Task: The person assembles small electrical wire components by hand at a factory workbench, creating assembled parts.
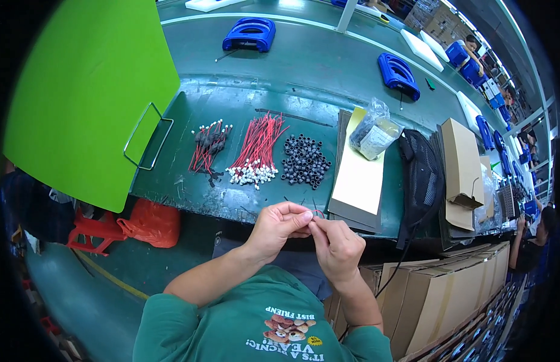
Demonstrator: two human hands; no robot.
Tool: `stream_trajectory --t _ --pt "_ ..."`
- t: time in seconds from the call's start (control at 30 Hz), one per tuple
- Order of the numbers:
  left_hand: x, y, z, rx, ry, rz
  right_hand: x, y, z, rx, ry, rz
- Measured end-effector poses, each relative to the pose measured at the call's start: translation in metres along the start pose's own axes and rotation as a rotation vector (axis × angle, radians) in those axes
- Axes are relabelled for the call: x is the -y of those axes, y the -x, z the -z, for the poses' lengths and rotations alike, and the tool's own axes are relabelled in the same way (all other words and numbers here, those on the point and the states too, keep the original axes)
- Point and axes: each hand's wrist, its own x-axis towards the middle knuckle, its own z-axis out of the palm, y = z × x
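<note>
Both my hands meet just off the front edge of the green table [189,196]. My left hand [274,228] pinches a thin red wire [320,212] between thumb and fingertips. My right hand [340,246] is closed against it, its fingertips on the same wire; the wire's ends are hidden by my fingers. Beyond them lies a pile of red wires [262,137] with white connectors at the near end. To its right is a heap of small black ring-shaped caps [305,161]. To its left are red wires with black pieces on them [209,142].
A bright green panel [93,96] stands at the left beside a metal wire handle [148,137]. Right of the caps are cardboard sheets [356,187], a clear plastic bag [375,133] and a black mesh pouch [422,175]. Blue plastic housings [250,34] lie farther back; people work at far right.
</note>
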Motion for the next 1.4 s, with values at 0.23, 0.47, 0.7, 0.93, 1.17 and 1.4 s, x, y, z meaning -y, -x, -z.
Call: stream_trajectory --t 0.23,0.47,0.7,0.93,1.17,1.4 --pt "-0.01 0.0 0.011 0.156 0.189 0.116 -0.004 -0.008 0.01 0.002 -0.319 -0.014" --pt "-0.006 0.0 0.01 0.171 0.119 0.058 -0.009 -0.008 0.009 0.007 -0.373 -0.103" --pt "-0.007 -0.001 0.006 0.109 -0.056 -0.041 -0.007 -0.007 0.006 -0.039 -0.245 -0.076" --pt "-0.002 -0.004 0.013 0.133 -0.138 -0.075 0.0 -0.006 -0.002 -0.04 -0.346 -0.087" --pt "-0.009 0.0 0.012 0.232 -0.071 0.097 -0.028 -0.017 0.005 0.422 -1.011 -0.663" --pt "-0.01 0.001 0.008 0.308 -0.068 0.205 -0.027 -0.022 -0.006 0.236 -1.236 -0.814"
